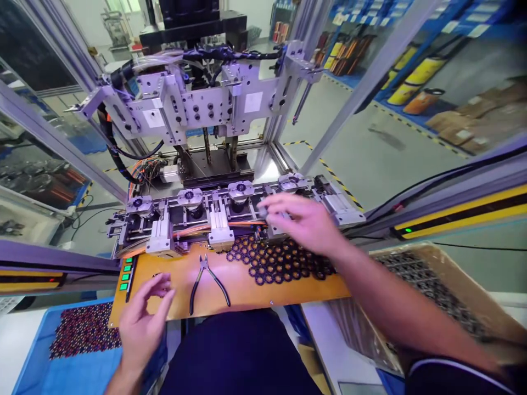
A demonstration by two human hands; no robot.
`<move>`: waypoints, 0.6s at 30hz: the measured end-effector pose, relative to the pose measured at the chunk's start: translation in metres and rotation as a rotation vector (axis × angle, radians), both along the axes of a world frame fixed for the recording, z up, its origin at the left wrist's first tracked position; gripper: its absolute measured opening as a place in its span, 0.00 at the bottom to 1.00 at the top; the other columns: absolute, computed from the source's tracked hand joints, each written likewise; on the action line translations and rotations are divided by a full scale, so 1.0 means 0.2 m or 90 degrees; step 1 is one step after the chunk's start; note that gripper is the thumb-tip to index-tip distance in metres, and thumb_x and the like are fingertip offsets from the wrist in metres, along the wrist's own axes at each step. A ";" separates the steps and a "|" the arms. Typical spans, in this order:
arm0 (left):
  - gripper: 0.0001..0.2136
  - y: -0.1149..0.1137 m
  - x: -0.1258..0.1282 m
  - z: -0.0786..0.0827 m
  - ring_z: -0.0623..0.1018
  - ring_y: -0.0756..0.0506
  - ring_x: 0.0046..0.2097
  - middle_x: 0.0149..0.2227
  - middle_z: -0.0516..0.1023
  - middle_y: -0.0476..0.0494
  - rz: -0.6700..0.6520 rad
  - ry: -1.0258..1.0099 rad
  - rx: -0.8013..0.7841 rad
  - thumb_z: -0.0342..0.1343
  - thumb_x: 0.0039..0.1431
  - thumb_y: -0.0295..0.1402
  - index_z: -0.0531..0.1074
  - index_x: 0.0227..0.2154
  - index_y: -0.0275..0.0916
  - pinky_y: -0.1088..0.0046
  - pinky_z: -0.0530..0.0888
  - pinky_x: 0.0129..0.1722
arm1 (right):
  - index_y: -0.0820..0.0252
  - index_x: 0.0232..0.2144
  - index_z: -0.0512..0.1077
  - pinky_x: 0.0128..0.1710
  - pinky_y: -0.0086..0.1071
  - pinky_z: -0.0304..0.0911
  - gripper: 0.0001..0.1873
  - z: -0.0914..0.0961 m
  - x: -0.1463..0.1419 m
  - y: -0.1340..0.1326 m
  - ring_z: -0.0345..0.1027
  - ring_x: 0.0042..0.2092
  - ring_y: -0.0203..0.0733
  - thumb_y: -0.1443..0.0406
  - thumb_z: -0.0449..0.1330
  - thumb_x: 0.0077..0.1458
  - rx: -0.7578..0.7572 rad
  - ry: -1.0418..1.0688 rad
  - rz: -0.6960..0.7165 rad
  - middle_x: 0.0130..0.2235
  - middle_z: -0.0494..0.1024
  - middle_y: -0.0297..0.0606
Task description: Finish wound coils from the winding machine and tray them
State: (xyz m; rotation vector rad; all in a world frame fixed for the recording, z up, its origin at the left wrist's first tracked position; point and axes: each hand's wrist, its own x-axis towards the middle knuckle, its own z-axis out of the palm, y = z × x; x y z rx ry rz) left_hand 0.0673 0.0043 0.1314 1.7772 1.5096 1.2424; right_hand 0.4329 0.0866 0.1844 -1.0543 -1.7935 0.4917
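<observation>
Black rings were spread toward the bench's right edge, presumably for reach. Over the clamping fixture, the right hand was half-curled, its hold indiscernible; the left hand, loosely open, seemingly empty, was held by the front-left corner.

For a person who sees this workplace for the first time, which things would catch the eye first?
Probably the large metal machine head, above the row of fixtures in the upper middle. Next might come the many black rings on the right part of the orange board, and the pliers, handles apart, between the left hand and the right hand.
</observation>
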 end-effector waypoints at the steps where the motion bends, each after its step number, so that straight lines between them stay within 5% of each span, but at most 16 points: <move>1: 0.19 0.00 -0.04 -0.03 0.80 0.43 0.41 0.44 0.81 0.39 0.053 0.010 -0.012 0.64 0.55 0.31 0.73 0.50 0.38 0.62 0.78 0.45 | 0.59 0.32 0.78 0.52 0.43 0.69 0.06 0.00 0.12 0.08 0.75 0.46 0.44 0.67 0.61 0.58 0.014 -0.065 -0.051 0.43 0.81 0.41; 5: 0.24 0.00 -0.20 -0.19 0.80 0.41 0.40 0.45 0.80 0.37 0.247 0.080 -0.078 0.63 0.53 0.44 0.73 0.50 0.35 0.59 0.78 0.45 | 0.62 0.30 0.79 0.49 0.44 0.70 0.07 -0.04 0.50 0.34 0.75 0.44 0.48 0.66 0.61 0.55 -0.009 -0.200 -0.145 0.43 0.81 0.45; 10: 0.34 -0.01 -0.35 -0.39 0.78 0.33 0.48 0.52 0.76 0.35 0.365 0.030 -0.190 0.63 0.47 0.49 0.69 0.56 0.39 0.48 0.75 0.50 | 0.61 0.30 0.80 0.50 0.39 0.70 0.09 -0.09 0.67 0.48 0.76 0.43 0.44 0.68 0.59 0.55 -0.029 -0.286 -0.132 0.45 0.81 0.42; 18: 0.29 -0.01 -0.32 -0.41 0.78 0.35 0.45 0.43 0.76 0.40 0.385 0.034 -0.264 0.59 0.48 0.50 0.72 0.50 0.38 0.46 0.71 0.54 | 0.59 0.33 0.81 0.51 0.37 0.68 0.10 -0.12 0.73 0.50 0.75 0.45 0.43 0.69 0.58 0.56 -0.044 -0.368 -0.082 0.44 0.82 0.39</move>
